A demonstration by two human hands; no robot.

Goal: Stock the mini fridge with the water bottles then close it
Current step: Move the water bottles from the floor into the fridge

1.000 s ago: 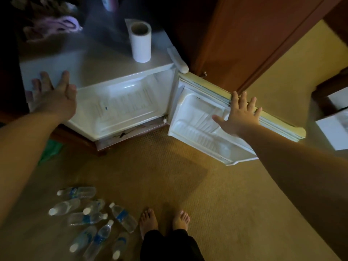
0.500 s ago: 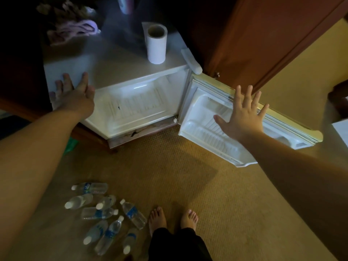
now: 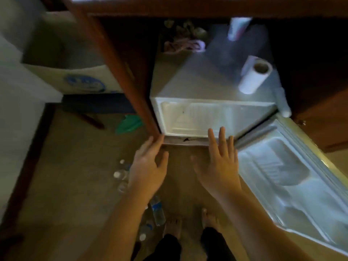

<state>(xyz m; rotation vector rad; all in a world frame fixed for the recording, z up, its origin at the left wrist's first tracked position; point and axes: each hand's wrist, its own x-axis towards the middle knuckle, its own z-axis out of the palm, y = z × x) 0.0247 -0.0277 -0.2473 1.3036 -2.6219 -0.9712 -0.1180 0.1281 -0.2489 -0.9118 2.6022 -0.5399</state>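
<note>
Fridge: a small white fridge (image 3: 207,85) stands in a wooden cupboard (image 3: 120,59), its cavity facing the camera and showing no bottles inside.
Fridge door: the door (image 3: 293,183) is swung wide open to the right of the fridge, its white inner shelves facing up toward the camera.
Left hand: the left hand (image 3: 148,170) hangs in front of the fridge's lower left corner, fingers straight and slightly apart, holding nothing; the fingertips are near the cupboard's wooden edge, and contact cannot be told because of blur.
Right hand: the right hand (image 3: 220,166) hangs in front of the fridge's lower edge, near the door hinge, fingers straight and spread, holding nothing.
Water bottles: the water bottles (image 3: 157,210) lie on the carpet (image 3: 75,176) in front of the fridge and to its left, partly hidden under the left forearm; white caps show at the left of the arm. The count cannot be told.
Paper roll: a white paper roll (image 3: 253,77) stands on top of the fridge, near its right front corner.
Cloth: a pinkish cloth (image 3: 182,45) lies at the back of the fridge top.
Cup: a blurred pale cup (image 3: 237,29) stands at the back right of the fridge top.
Feet: two bare feet (image 3: 173,226) stand on the carpet in front of the fridge, beside the bottles.
Green thing: something green (image 3: 129,123) lies on the floor left of the fridge, behind the cupboard's side panel.
</note>
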